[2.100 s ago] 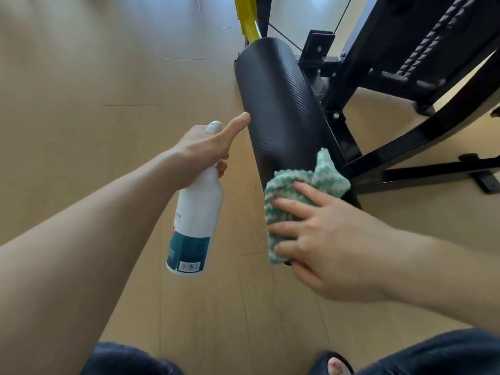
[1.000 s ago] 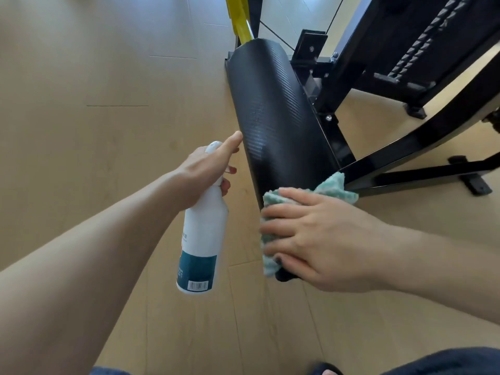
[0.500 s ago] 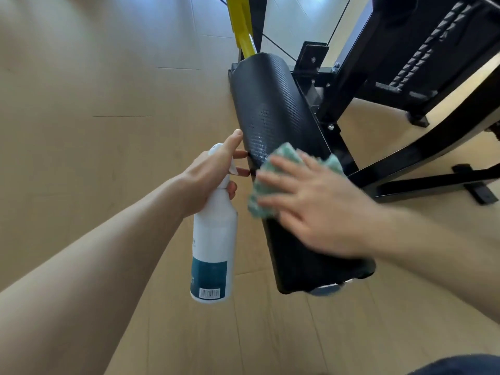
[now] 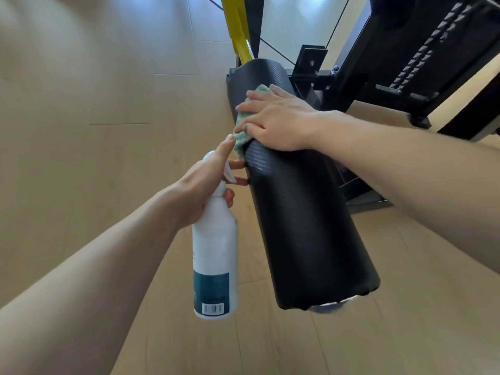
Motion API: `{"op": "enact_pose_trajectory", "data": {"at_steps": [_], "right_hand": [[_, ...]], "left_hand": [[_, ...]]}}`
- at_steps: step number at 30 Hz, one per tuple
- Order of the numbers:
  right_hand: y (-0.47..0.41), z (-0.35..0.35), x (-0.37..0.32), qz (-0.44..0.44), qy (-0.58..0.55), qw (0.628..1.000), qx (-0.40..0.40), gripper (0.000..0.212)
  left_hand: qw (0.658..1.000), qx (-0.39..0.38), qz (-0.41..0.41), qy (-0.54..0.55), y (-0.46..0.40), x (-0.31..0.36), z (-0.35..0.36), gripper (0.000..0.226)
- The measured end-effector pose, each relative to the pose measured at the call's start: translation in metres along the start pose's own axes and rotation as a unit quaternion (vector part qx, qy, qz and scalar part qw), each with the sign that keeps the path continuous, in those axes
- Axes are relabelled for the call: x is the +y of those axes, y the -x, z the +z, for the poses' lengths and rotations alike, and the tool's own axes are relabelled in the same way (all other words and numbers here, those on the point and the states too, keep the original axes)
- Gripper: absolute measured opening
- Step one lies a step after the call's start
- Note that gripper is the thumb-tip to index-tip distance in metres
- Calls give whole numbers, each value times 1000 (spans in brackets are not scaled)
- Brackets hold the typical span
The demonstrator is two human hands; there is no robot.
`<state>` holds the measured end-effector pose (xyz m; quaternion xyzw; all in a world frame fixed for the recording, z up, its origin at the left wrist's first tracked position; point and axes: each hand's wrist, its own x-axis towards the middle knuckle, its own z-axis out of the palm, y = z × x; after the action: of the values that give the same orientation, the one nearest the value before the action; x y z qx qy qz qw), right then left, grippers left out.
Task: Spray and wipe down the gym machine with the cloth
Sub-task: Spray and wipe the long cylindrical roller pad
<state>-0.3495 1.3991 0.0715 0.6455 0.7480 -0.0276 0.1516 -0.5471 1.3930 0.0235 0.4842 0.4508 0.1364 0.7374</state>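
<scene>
The right hand (image 4: 276, 123) lies flat with fingers spread, pressing the teal-and-white cloth (image 4: 240, 133) onto the upper half of the black roller pad (image 4: 303, 220) of the gym machine. The left hand (image 4: 205, 185) is curled round the neck of the white spray bottle (image 4: 215, 255), index finger extended towards 1 o'clock and nearly touching the cloth. The bottle hangs just beside the pad, at its 9 o'clock. Hazard: only a small fold of cloth shows beyond the fingers, so a hard stroke could slide the bare palm onto the pad and leave an unwiped strip. Hazard: the bottle sits close enough to knock the pad if the left arm drifts. Compared with two seconds ago, the cloth has travelled from the pad's near end towards 12 o'clock, approaching the yellow frame bar (image 4: 238, 31), and the near end cap is now exposed.
</scene>
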Motion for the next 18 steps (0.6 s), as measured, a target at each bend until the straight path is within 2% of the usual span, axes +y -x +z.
{"op": "enact_pose_trajectory", "data": {"at_steps": [3,7,11,14,18], "right_hand": [[-4,3,-10,26,5,1000,9,48],[94,23,-60,3,-25,998,52,50],[191,35,-103,-40,-84,996,-16,44],[163,26,-86,-55,-40,998,-16,46],[55,9,-41,-50,83,995,-24,56]], "left_hand": [[1000,17,7,16,1,2,3,54],[999,33,7,18,-3,5,3,62],[999,32,6,-5,-12,7,-2,65],[999,39,11,-2,-22,10,-7,69],[999,46,19,6,-29,12,-8,66]]}}
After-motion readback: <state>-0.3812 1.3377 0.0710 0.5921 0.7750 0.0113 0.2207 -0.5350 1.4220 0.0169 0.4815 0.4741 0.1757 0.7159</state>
